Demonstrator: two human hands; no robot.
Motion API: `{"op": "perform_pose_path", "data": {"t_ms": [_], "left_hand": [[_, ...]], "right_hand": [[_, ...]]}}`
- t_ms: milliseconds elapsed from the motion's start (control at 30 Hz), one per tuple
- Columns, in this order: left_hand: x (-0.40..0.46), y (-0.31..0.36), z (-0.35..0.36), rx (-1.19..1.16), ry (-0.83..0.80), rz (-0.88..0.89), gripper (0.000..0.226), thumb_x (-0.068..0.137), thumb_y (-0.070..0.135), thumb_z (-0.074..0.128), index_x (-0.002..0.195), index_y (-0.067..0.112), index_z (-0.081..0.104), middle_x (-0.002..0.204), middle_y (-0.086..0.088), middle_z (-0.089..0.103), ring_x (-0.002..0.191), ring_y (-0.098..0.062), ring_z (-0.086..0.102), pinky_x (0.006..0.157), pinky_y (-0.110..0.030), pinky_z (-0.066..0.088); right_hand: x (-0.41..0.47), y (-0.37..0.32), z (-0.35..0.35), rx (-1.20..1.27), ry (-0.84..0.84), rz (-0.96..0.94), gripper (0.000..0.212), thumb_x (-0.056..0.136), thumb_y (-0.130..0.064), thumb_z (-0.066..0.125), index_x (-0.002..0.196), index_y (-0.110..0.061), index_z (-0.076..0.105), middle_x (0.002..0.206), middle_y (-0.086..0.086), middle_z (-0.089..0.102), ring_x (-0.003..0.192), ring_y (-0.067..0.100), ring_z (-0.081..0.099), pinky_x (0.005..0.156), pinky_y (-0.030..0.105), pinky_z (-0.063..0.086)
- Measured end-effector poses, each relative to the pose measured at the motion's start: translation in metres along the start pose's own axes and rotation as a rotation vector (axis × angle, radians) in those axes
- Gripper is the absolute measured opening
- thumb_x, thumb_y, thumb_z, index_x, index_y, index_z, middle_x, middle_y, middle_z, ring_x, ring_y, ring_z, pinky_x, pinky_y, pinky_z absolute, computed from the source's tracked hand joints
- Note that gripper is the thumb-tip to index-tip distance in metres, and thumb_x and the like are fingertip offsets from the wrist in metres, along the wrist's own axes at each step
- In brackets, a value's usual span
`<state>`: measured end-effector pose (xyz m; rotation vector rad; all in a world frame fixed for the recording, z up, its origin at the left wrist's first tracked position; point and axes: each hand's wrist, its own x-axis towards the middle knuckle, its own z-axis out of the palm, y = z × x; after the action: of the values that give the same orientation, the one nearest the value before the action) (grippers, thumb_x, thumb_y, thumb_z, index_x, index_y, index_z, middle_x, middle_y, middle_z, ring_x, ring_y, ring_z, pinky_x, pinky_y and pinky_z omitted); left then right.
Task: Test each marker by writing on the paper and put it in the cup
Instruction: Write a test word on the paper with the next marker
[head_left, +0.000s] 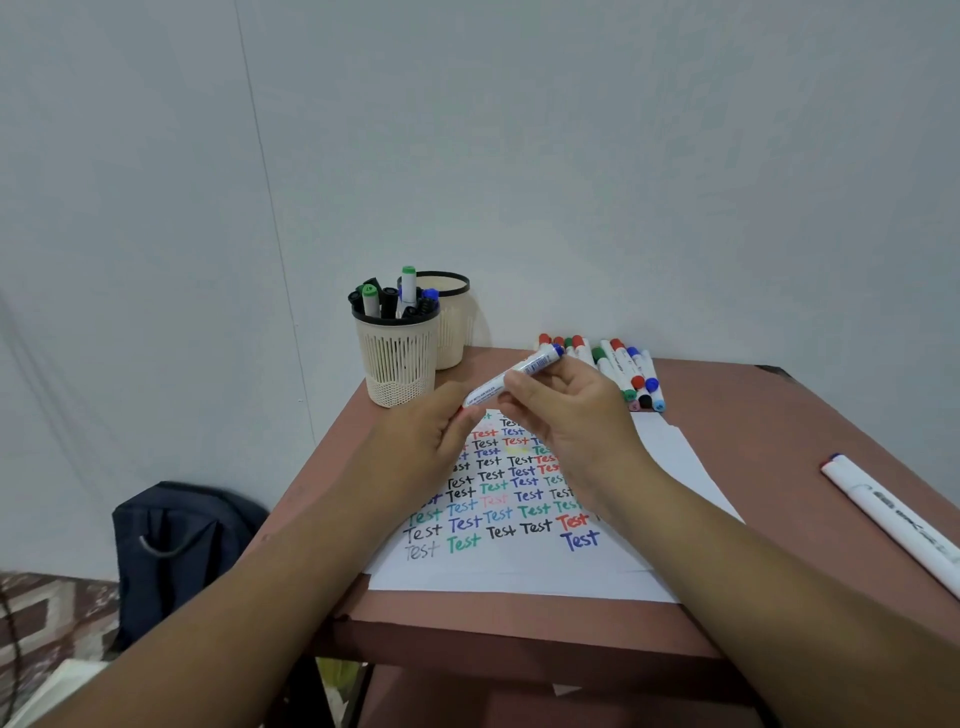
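- Here the right hand (566, 410) grips a blue-capped whiteboard marker (514, 375) above the paper (670, 457); the left hand (426, 431) pinches its lower end.
- Recap firmly, then drop it into the front cup (396, 364).

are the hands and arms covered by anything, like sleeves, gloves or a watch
No. The left hand and right hand are bare, with no gloves, rings or watch visible. Both forearms are uncovered right to the frame edge, so no sleeve shows.

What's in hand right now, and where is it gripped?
A blue-capped marker: right hand fingers pinch its barrel mid-length; left hand is at its lower end.
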<state>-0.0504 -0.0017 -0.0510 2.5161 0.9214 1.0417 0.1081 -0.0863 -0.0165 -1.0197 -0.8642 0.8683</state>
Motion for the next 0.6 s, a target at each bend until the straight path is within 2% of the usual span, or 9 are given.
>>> {"op": "perform_pose_path", "data": {"t_ms": [133,233,300,367,433,500,600], "left_hand": [[-0.002,0.000,0.000,0.024,0.008,-0.012,0.035,0.100,0.052,0.041,0.118,0.032,0.062,0.070,0.009,0.060,0.066,-0.006,0.058,0.062,-0.034,0.052],[-0.003,-0.001,-0.002,0.051,0.028,-0.037,0.031,0.098,0.055,0.047,0.123,0.043,0.061,0.067,0.011,0.060,0.065,-0.006,0.059,0.060,-0.035,0.053],[-0.003,0.000,-0.004,0.061,0.019,-0.049,0.038,0.093,0.064,0.045,0.120,0.045,0.061,0.065,0.010,0.058,0.063,-0.006,0.058,0.060,-0.035,0.053],[-0.003,0.004,-0.005,0.066,-0.038,-0.070,0.051,0.082,0.079,0.039,0.115,0.045,0.058,0.066,0.009,0.056,0.063,-0.004,0.057,0.059,-0.031,0.052],[-0.003,0.008,-0.006,0.042,-0.104,-0.115,0.064,0.070,0.089,0.042,0.121,0.050,0.049,0.074,0.012,0.056,0.071,-0.001,0.057,0.064,-0.026,0.050],[-0.003,0.008,-0.008,0.034,-0.150,-0.125,0.076,0.066,0.093,0.045,0.130,0.051,0.042,0.087,0.015,0.058,0.084,-0.001,0.058,0.074,-0.028,0.052],[-0.003,0.008,-0.009,0.009,-0.191,-0.111,0.077,0.069,0.091,0.044,0.133,0.048,0.044,0.095,0.010,0.061,0.088,-0.004,0.058,0.078,-0.031,0.053]], "right_hand": [[0.002,0.005,-0.002,-0.004,0.014,0.061,0.016,0.099,-0.010,0.067,0.110,0.001,0.067,0.095,0.015,0.076,0.087,0.021,0.075,0.080,0.028,0.062],[0.002,0.010,-0.001,-0.001,-0.001,0.103,0.021,0.103,-0.014,0.061,0.119,0.001,0.058,0.089,0.012,0.075,0.080,0.019,0.075,0.080,0.032,0.061],[0.002,0.010,0.000,-0.011,0.010,0.098,0.022,0.104,-0.013,0.058,0.120,0.002,0.055,0.084,0.011,0.075,0.076,0.018,0.074,0.078,0.032,0.061],[0.002,0.009,-0.001,-0.041,0.047,0.080,0.021,0.105,-0.013,0.055,0.120,0.002,0.052,0.088,0.018,0.074,0.074,0.020,0.072,0.071,0.030,0.061],[0.002,0.005,-0.006,-0.066,0.089,0.068,0.016,0.106,-0.013,0.051,0.117,-0.002,0.050,0.099,0.025,0.074,0.074,0.022,0.071,0.066,0.030,0.060],[0.001,0.001,-0.014,-0.069,0.133,0.066,0.012,0.107,-0.013,0.049,0.115,-0.005,0.048,0.097,0.025,0.075,0.073,0.025,0.072,0.065,0.031,0.061],[-0.006,-0.009,-0.034,-0.082,0.150,0.056,0.025,0.102,-0.007,0.060,0.122,-0.003,0.045,0.095,0.025,0.073,0.073,0.025,0.071,0.068,0.032,0.062]]}}
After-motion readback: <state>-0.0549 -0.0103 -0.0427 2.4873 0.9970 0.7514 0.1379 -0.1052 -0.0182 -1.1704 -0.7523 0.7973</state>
